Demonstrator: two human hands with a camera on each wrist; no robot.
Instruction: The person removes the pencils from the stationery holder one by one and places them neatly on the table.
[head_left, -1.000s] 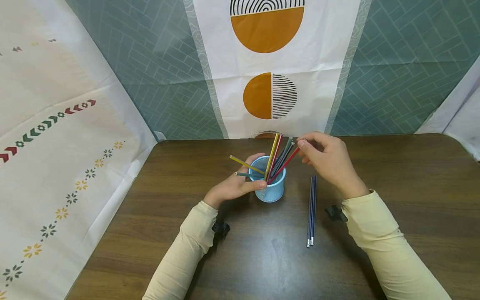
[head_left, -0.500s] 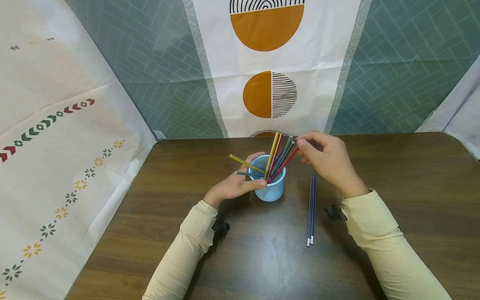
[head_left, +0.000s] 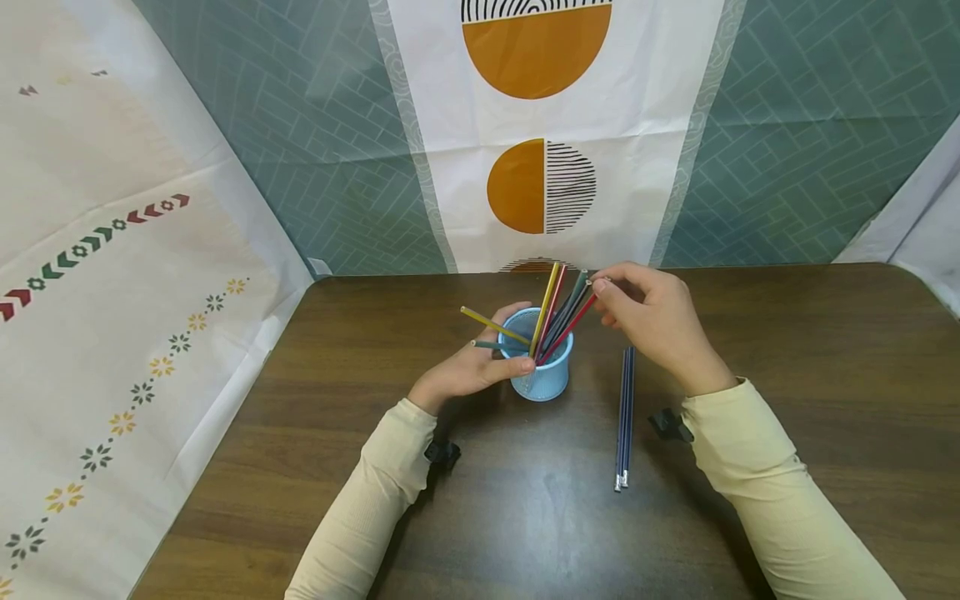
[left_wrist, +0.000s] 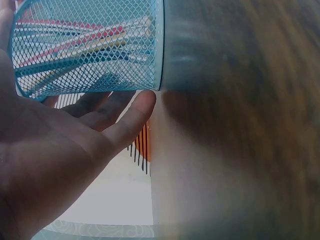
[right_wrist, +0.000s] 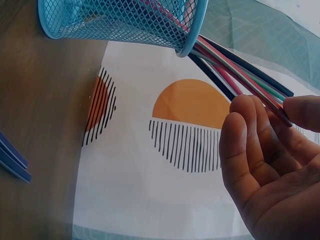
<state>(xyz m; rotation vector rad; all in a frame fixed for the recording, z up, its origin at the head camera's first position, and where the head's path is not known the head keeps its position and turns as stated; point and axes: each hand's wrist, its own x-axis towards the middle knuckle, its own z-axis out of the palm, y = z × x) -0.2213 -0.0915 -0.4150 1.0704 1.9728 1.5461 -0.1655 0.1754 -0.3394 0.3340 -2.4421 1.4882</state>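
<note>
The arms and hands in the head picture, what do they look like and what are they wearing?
The left sleeve and right sleeve are long, pale yellow and a bit wrinkled. The left hand and right hand are bare. A small black gadget pokes out beside each sleeve's end.

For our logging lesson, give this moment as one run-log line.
left hand: holds blue mesh cup | right hand: pinches red pencil | dark pencils: on table
</note>
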